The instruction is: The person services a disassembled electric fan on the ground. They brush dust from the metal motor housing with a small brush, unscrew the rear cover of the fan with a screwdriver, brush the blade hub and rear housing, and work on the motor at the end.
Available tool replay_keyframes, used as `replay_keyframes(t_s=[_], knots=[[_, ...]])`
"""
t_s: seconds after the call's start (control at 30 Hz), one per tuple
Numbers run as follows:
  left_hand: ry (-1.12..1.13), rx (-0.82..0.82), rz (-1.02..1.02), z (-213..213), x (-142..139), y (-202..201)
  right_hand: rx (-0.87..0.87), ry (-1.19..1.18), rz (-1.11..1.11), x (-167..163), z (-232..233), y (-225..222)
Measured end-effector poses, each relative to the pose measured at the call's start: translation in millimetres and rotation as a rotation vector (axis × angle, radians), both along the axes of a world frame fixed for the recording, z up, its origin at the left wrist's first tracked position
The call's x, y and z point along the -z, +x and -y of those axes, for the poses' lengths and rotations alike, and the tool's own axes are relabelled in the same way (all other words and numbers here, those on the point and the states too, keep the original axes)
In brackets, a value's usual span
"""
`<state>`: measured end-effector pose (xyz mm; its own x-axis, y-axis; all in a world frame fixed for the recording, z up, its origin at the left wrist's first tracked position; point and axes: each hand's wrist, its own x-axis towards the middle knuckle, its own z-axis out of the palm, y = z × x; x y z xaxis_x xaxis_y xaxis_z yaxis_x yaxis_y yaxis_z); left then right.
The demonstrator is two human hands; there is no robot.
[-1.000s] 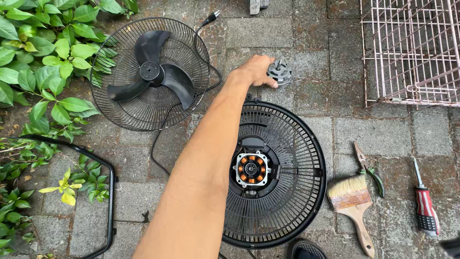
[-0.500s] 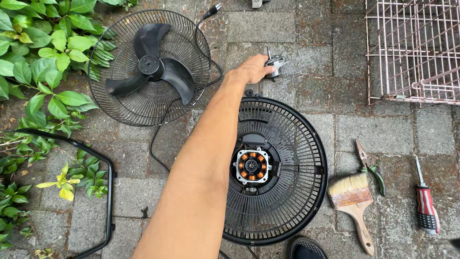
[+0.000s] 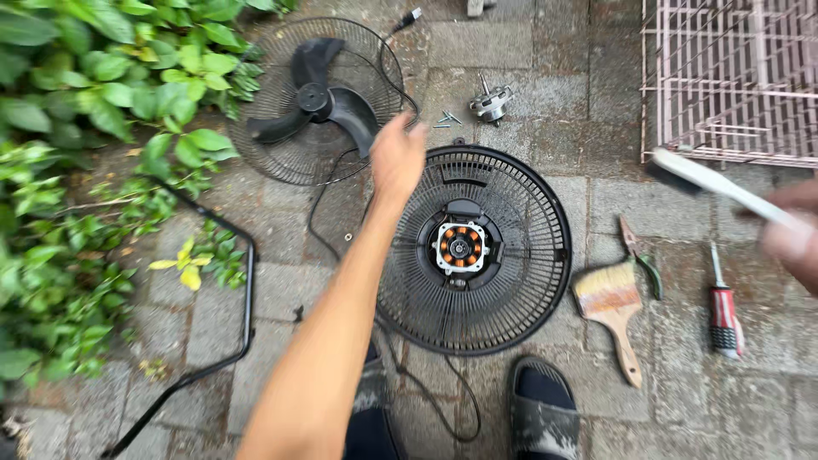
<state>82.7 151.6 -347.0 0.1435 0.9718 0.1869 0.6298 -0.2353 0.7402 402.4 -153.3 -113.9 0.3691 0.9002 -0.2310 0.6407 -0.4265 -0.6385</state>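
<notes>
A wooden paintbrush (image 3: 612,308), pliers (image 3: 641,258) and red-handled screwdriver (image 3: 724,317) lie on paving.

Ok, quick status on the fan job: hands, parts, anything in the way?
Left hand empty, above rear grille edge. Right hand holds a white tool, blurred. Small motor part and screws lie on pavers beyond. Cord runs beneath left arm.

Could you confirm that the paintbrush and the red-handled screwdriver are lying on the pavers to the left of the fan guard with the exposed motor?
Not quite: they lie to its right, not its left. In the head view the paintbrush and the red-handled screwdriver rest on the pavers right of the fan guard with the exposed motor. To its left are the black cable and a bent black tube.
</notes>
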Motion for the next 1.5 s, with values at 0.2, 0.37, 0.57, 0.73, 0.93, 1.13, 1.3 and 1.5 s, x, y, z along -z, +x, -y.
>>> replay_keyframes(t_s=[0.2,0.37,0.57,0.73,0.93,1.13,1.3,1.5], knots=[[-0.027,-0.621,0.07,204.2,20.1,-90.9,-0.053,0.13,-0.167,22.5,-9.4,46.2],[-0.555,-0.547,0.254,294.3,34.8,-77.3,-0.006,0.089,0.008,19.4,-26.3,40.4],[-0.982,-0.502,0.364,307.2,35.8,-65.3,-0.068,-0.078,0.281,21.1,-6.2,35.2],[-0.827,-0.43,0.744,309.6,37.0,-71.2,-0.114,-0.28,0.39,48.2,-11.9,70.5],[-0.877,-0.426,0.79,319.0,47.3,-76.7,-0.329,-0.433,-0.1,47.6,-66.7,149.2],[-0.92,-0.412,0.733,338.2,55.9,-85.4,-0.151,-0.345,0.257,139.1,65.5,97.9],[-0.844,-0.348,0.595,355.6,64.7,-71.3,-0.1,-0.256,0.31,263.0,109.2,-34.1],[-0.818,-0.443,0.604,361.2,67.5,-64.6,0.056,-0.212,0.158,303.2,113.2,-61.5]])
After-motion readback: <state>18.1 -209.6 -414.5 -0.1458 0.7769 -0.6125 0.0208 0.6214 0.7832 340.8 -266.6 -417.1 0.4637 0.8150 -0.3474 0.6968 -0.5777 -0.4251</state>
